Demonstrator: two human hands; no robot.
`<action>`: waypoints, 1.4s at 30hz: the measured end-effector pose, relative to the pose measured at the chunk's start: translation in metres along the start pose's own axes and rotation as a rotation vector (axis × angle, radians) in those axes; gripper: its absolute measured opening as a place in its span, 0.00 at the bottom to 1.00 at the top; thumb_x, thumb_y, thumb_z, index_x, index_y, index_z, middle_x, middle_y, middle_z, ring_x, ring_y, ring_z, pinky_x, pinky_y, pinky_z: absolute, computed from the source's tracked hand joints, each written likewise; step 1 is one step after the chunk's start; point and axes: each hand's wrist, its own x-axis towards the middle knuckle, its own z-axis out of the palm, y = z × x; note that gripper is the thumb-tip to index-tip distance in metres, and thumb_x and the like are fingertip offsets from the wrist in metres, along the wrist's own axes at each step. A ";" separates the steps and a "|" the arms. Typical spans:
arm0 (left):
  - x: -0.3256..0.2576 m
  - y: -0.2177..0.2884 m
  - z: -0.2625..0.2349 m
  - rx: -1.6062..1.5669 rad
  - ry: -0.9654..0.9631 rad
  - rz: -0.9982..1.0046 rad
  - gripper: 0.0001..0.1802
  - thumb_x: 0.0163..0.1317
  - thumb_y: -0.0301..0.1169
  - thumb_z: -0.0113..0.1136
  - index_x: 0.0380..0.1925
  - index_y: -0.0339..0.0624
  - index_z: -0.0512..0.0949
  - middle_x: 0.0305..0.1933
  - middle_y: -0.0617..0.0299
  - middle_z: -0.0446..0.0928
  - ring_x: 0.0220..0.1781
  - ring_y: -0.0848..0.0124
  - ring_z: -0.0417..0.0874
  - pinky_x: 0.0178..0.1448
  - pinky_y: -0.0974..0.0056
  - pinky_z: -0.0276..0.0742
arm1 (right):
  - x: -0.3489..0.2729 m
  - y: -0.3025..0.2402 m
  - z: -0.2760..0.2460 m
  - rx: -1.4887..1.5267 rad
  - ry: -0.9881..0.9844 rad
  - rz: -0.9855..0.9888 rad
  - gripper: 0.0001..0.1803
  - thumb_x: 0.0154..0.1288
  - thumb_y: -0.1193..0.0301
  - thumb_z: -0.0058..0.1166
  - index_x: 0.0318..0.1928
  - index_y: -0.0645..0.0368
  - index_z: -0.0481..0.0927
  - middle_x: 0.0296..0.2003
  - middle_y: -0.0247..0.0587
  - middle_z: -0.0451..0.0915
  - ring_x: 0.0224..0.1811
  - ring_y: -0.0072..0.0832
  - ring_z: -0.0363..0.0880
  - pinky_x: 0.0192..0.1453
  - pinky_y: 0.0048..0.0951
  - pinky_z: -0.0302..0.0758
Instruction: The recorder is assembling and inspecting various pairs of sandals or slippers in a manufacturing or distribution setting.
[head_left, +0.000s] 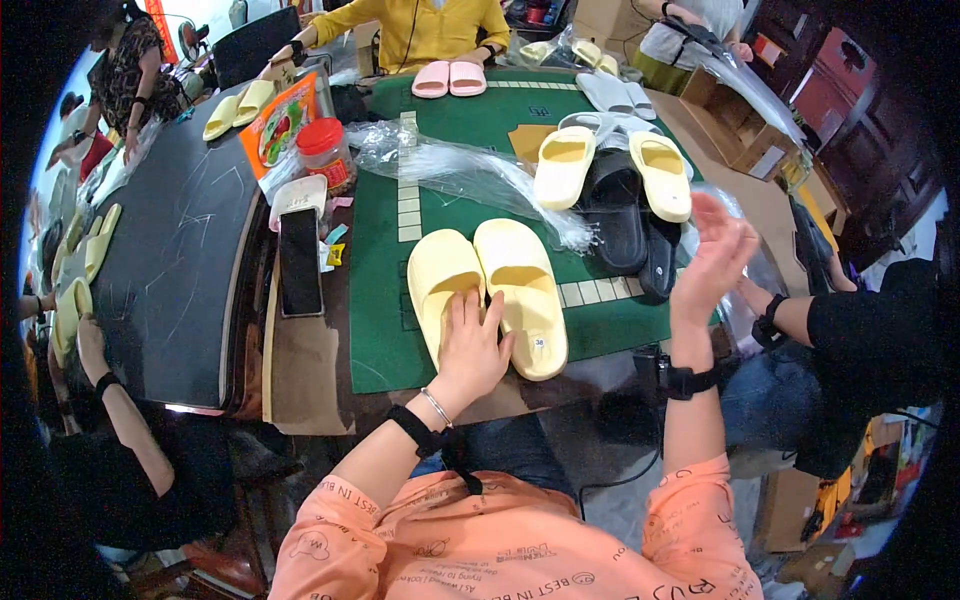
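Observation:
A pair of pale yellow slide slippers lies side by side in front of me, toes pointing away: the left slipper [440, 262] and the right slipper [530, 310], which has a small round sticker on its insole. My left hand [475, 345] rests on their inner edges, fingers spread and reaching into the foot openings. Raised at the right, my right hand [715, 250] has loosely bent fingers with nothing visible in them. Just beyond it another yellow slipper [662, 175] leans on black slippers [612, 225], beside its yellow mate [565, 165].
Clear plastic bags [470, 165] lie across the green mat [380, 350]. On the left are a phone [300, 262], a red-lidded jar [325, 155] and an orange packet [280, 130]. Pink slippers [450, 78] and a cardboard box [735, 125] stand farther off. Other people sit or stand around the table.

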 end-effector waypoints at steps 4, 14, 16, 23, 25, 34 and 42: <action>-0.003 -0.002 -0.006 -0.018 0.031 -0.003 0.29 0.54 0.37 0.52 0.55 0.38 0.59 0.56 0.38 0.58 0.58 0.44 0.56 0.62 0.49 0.52 | 0.016 -0.056 -0.015 0.356 -0.044 0.056 0.11 0.68 0.67 0.32 0.30 0.60 0.61 0.28 0.41 0.73 0.29 0.31 0.73 0.42 0.33 0.70; -0.011 0.048 -0.068 -0.997 0.177 -0.070 0.13 0.58 0.23 0.46 0.45 0.35 0.68 0.38 0.53 0.70 0.33 0.69 0.71 0.35 0.68 0.68 | -0.066 -0.081 0.026 -0.444 -1.003 0.036 0.05 0.53 0.74 0.53 0.28 0.60 0.70 0.19 0.44 0.73 0.21 0.40 0.73 0.25 0.33 0.68; -0.010 0.058 -0.067 -0.986 0.154 -0.142 0.10 0.58 0.23 0.49 0.41 0.34 0.71 0.30 0.58 0.74 0.25 0.73 0.72 0.28 0.72 0.68 | -0.070 -0.081 0.027 -0.417 -0.993 0.040 0.05 0.54 0.74 0.52 0.28 0.60 0.70 0.19 0.43 0.73 0.21 0.39 0.73 0.25 0.33 0.69; -0.009 0.048 -0.071 -1.312 0.140 -0.305 0.08 0.59 0.26 0.51 0.36 0.33 0.74 0.26 0.64 0.75 0.29 0.80 0.75 0.32 0.75 0.71 | -0.105 -0.058 0.024 -0.146 -0.867 0.214 0.10 0.62 0.71 0.45 0.42 0.62 0.71 0.26 0.42 0.75 0.28 0.31 0.74 0.33 0.25 0.69; -0.004 0.042 -0.068 -1.404 0.200 -0.331 0.09 0.60 0.27 0.51 0.36 0.32 0.75 0.26 0.64 0.75 0.28 0.80 0.75 0.31 0.75 0.71 | -0.113 -0.056 0.016 -0.161 -1.057 0.736 0.10 0.65 0.69 0.41 0.41 0.63 0.71 0.25 0.40 0.74 0.28 0.23 0.71 0.34 0.22 0.68; 0.046 -0.085 -0.080 -0.963 0.089 -0.567 0.17 0.58 0.37 0.44 0.29 0.35 0.78 0.23 0.63 0.75 0.21 0.80 0.70 0.25 0.76 0.63 | -0.145 -0.016 0.008 0.128 -1.098 1.457 0.11 0.67 0.67 0.36 0.32 0.59 0.68 0.14 0.22 0.55 0.13 0.11 0.48 0.16 0.15 0.47; 0.113 -0.125 -0.022 -0.442 -0.134 -0.360 0.12 0.53 0.30 0.47 0.32 0.41 0.79 0.31 0.52 0.79 0.36 0.62 0.80 0.42 0.65 0.74 | -0.155 0.025 0.081 0.370 -0.686 1.909 0.09 0.62 0.71 0.32 0.29 0.57 0.67 0.14 0.21 0.54 0.11 0.15 0.48 0.14 0.18 0.47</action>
